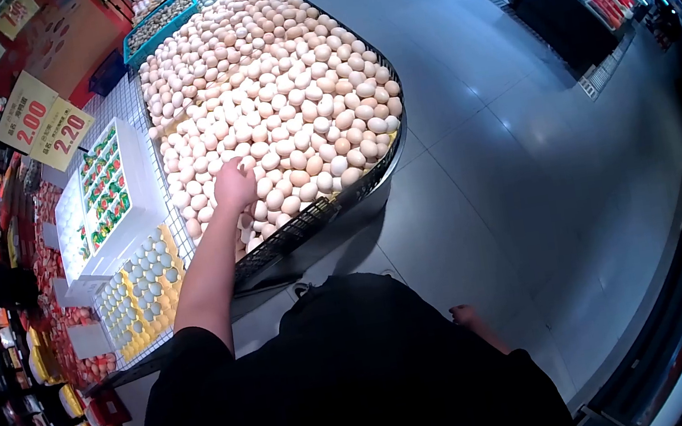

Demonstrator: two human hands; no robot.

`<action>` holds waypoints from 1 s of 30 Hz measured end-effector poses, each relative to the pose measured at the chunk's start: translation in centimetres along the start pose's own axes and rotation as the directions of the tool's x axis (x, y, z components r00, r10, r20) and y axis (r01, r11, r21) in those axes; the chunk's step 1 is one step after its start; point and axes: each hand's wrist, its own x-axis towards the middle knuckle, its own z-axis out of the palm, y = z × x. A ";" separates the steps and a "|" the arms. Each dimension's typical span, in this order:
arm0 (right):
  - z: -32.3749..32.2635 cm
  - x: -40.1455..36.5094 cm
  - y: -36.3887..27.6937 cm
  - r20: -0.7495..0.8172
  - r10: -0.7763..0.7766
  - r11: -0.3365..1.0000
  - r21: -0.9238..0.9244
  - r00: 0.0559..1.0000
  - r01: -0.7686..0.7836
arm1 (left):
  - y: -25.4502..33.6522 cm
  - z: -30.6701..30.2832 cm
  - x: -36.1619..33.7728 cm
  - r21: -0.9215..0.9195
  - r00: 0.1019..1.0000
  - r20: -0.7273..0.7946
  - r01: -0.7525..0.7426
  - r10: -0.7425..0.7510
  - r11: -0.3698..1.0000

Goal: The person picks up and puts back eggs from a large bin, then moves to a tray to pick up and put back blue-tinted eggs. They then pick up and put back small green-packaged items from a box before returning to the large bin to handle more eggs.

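My left hand (235, 185) is at the near left part of a broad heap of pale brown eggs (289, 89). Its fingers are curled in among the eggs, and whether one is between them cannot be made out. A black slatted rim (323, 209) runs round the heap. Low beside my body, over the floor, hangs my right hand (462, 314), small in view and away from the eggs; its fingers are too small to read.
Left of the heap are yellow trays of bluish eggs (142, 289), a white box with green-wrapped items (107, 189) and price signs (42, 122). A teal basket (161, 27) stands at the far end. Grey tiled floor (483, 167) lies right, with a dark display stand (561, 12) beyond.
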 end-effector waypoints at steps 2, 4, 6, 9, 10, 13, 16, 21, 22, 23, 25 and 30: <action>1.0 0.8 0.4 0.066 -0.032 0.994 -0.101 0.997 0.039 | -0.2 -0.6 -2.1 -0.053 0.998 -0.059 -0.024 0.021 0.998; 2.2 2.4 0.7 0.144 -0.098 0.947 -0.290 0.985 0.137 | -1.8 -0.4 -4.8 -0.069 0.983 -0.163 -0.099 0.086 0.993; 3.2 5.2 1.7 0.249 -0.216 0.864 -0.402 0.944 0.303 | -1.9 -1.8 -8.2 -0.125 0.997 -0.072 -0.017 0.008 0.992; 5.2 8.2 -1.3 0.297 -0.162 0.921 -0.297 0.941 0.252 | -5.0 -2.2 -12.2 -0.110 0.997 -0.072 -0.008 0.000 0.994; 4.8 8.2 -3.7 0.248 -0.150 0.937 -0.273 0.957 0.218 | -5.4 -2.7 -13.5 -0.124 0.997 -0.046 0.052 -0.058 0.991; 4.4 9.2 -10.5 0.152 -0.186 0.952 -0.217 0.971 0.217 | -8.3 -3.1 -17.0 -0.203 0.991 -0.094 0.074 -0.095 0.976; 4.2 10.2 -16.5 0.023 -0.325 0.939 -0.110 0.945 0.326 | -10.2 -3.5 -19.6 -0.265 0.985 -0.115 0.098 -0.133 0.959; 3.2 4.5 -26.0 -0.147 -0.453 0.886 0.035 0.880 0.462 | -12.4 -4.6 -21.8 -0.398 0.990 -0.057 0.099 -0.133 0.912; 3.1 2.6 -27.2 -0.179 -0.489 0.866 0.015 0.854 0.499 | -13.0 -4.6 -21.9 -0.423 0.990 -0.050 0.097 -0.130 0.901; 2.8 0.8 -28.5 -0.213 -0.523 0.845 -0.005 0.825 0.535 | -13.5 -4.8 -22.0 -0.448 0.991 -0.042 0.092 -0.124 0.889; 2.6 -2.5 -30.4 -0.289 -0.558 0.814 -0.003 0.778 0.581 | -14.6 -4.9 -22.0 -0.478 0.993 -0.025 0.087 -0.112 0.874; 1.2 -9.1 -37.0 -0.547 -0.621 0.661 0.018 0.561 0.750 | -18.6 -4.2 -22.0 -0.549 0.997 -0.002 0.067 -0.082 0.833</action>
